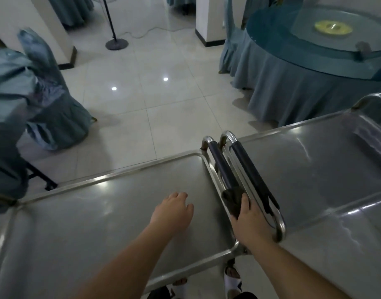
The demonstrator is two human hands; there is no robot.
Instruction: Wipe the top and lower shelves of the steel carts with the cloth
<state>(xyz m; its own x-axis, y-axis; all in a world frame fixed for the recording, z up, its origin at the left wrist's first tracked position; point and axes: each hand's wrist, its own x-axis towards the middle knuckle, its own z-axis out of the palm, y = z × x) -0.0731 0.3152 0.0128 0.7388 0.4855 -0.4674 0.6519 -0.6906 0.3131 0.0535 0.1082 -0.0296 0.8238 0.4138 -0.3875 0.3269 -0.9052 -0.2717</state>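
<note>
Right hand (247, 221) gripping cloth (232, 200) on cart handle (223, 167), left hand (174, 210) flat

Two steel carts end to end, handles adjacent at frame centre. Left cart top shelf (94, 223): dull, reflective, lower left. Right cart top shelf (314, 173): right side. Dark cloth (232, 200) bunched on left cart handle (222, 167), lower centre-right, near end.
</note>
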